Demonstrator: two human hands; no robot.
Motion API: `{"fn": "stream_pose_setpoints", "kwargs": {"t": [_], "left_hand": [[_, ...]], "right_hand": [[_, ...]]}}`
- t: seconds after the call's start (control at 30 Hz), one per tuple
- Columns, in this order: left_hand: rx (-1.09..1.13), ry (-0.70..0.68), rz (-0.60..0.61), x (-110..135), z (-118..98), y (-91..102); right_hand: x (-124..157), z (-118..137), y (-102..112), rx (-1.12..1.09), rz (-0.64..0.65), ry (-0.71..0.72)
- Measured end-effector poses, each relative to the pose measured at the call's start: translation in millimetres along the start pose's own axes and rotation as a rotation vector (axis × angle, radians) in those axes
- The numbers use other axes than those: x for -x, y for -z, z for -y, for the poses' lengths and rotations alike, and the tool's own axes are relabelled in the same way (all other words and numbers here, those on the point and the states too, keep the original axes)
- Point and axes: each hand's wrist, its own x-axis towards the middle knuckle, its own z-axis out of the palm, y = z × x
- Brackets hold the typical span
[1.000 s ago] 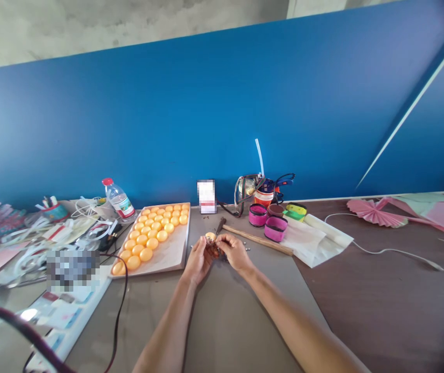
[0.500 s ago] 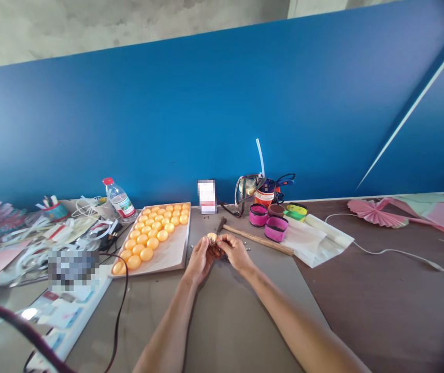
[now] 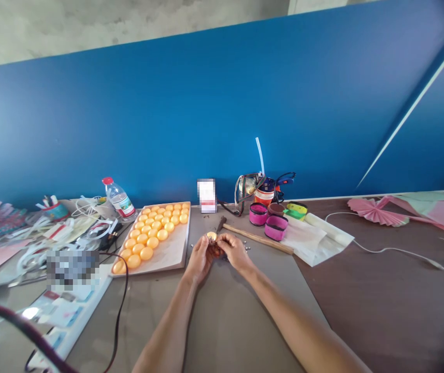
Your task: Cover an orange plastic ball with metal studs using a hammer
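My left hand (image 3: 201,255) and my right hand (image 3: 232,249) meet over the grey mat (image 3: 241,316), fingertips close together. Both are closed, the fingers pinching at something small and dark between them that I cannot make out. A pale orange round piece (image 3: 211,235) shows just beyond the fingertips; whether it is held or lies on the mat is unclear. Small shiny metal bits (image 3: 247,247) lie scattered beside my right hand. Just behind the hands rests a hammer (image 3: 260,238), its wooden handle slanting to the right.
Left of the hands lies a shallow tray (image 3: 183,248) with rows of orange balls (image 3: 146,253). Behind it stands a bottle (image 3: 120,201). Pink and black bands (image 3: 276,227) and white sheets (image 3: 311,243) lie right. Cables (image 3: 119,305) and clutter fill the left side; a blue partition (image 3: 206,114) rises behind.
Both hands stay in almost the same place, with only slight finger movement. A little more of the orange round piece shows between them now.
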Motion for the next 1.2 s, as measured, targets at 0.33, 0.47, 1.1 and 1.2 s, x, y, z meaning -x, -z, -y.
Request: {"fn": "stream_pose_setpoints", "kwargs": {"t": [0.33, 0.47, 1.1, 1.2], "left_hand": [[-0.075, -0.052, -0.025, 1.4, 0.6, -2.3], [-0.078, -0.056, -0.051, 1.9, -1.1, -5.4], [0.058, 0.031, -0.093, -2.8, -2.4, 2.9], [0.096, 0.043, -0.135, -4.5, -3.3, 6.0]], "right_hand": [[-2.8, -6.8, -2.8, -0.041, -0.077, -0.023], [-2.9, -6.5, -2.6, -0.013, -0.086, -0.025], [-5.6, -9.6, 10.9, 0.301, -0.168, 0.100], [-0.8, -5.6, 17.2, 0.771, -0.214, 0.249]]}}
